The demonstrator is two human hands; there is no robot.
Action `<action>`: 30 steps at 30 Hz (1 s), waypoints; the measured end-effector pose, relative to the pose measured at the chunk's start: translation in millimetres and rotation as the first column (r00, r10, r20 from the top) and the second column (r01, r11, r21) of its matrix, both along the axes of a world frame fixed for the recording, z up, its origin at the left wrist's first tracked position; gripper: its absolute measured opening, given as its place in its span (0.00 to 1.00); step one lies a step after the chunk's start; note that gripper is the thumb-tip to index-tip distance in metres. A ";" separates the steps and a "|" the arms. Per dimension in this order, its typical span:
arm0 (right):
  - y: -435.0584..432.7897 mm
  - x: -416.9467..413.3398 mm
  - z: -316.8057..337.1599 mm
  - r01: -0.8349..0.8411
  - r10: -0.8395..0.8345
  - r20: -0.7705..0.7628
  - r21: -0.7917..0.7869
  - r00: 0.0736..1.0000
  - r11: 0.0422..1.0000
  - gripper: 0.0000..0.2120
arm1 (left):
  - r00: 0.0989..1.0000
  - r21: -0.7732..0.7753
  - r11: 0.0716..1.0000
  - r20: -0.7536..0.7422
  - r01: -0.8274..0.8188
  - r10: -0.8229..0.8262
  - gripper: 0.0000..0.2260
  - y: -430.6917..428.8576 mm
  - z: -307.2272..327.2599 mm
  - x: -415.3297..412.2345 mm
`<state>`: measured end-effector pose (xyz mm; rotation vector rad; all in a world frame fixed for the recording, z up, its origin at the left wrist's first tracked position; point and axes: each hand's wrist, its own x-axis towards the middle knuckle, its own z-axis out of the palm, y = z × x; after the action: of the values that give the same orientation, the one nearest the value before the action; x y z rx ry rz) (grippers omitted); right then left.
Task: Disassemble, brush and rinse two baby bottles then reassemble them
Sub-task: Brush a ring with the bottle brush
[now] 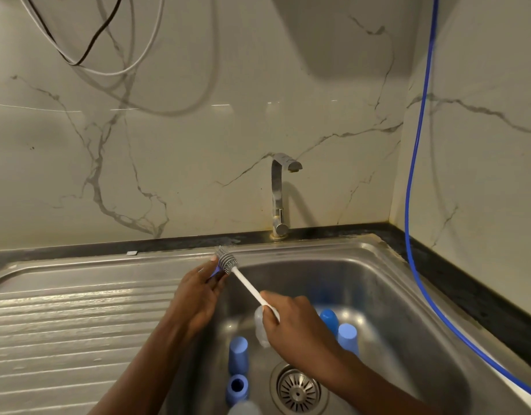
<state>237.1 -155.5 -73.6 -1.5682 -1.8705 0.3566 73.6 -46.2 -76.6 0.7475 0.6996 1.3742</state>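
One steel sink fills the lower half of my view. Its ribbed drainboard runs off to my left and the tap stands at the back rim, with no stream visible under its spout. I work over the basin so that drips and loose parts land where they can be rinsed.

My left hand is raised above the basin's left rim, fingers curled round a small blue piece. I pinch it near the tips so the rest stays bare for the bristles. My fingers hide most of it, so I cannot tell whether it is a collar or a cap. My right hand is closed round the low end of the brush. It grips the white handle far from the head, I judge for reach and leverage. The grey bristled head touches the blue piece, just beside my left fingertips.

On the basin floor a clear bottle shows partly behind my right hand, and a second clear shape peeks in at the bottom edge. A left pair of blue parts sits beside the drain strainer, and a right pair of blue parts lies across from them. Everything looks taken apart, so I judge this is the brushing step, with rinsing and reassembly not yet done.
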 end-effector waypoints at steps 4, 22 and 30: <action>-0.2 3.1 -0.2 0.011 -0.011 0.013 0.024 1.000 1.000 0.06 | 0.997 0.062 0.997 -0.061 -0.040 0.044 0.09 1.7 -3.3 0.2; 1.5 8.3 -2.0 0.034 -0.035 0.046 0.011 0.998 0.999 0.10 | 0.995 -0.072 0.997 0.094 0.029 -0.023 0.16 -3.0 2.4 0.3; -1.9 -1.0 -6.1 -0.032 0.026 0.088 0.068 0.996 0.997 0.06 | 0.984 -0.001 0.984 -0.042 -0.176 0.176 0.09 1.6 -4.1 -6.1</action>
<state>236.1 -157.4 -79.7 -1.5342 -1.9521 0.2371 67.5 -44.6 -80.7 0.7254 0.8167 1.5200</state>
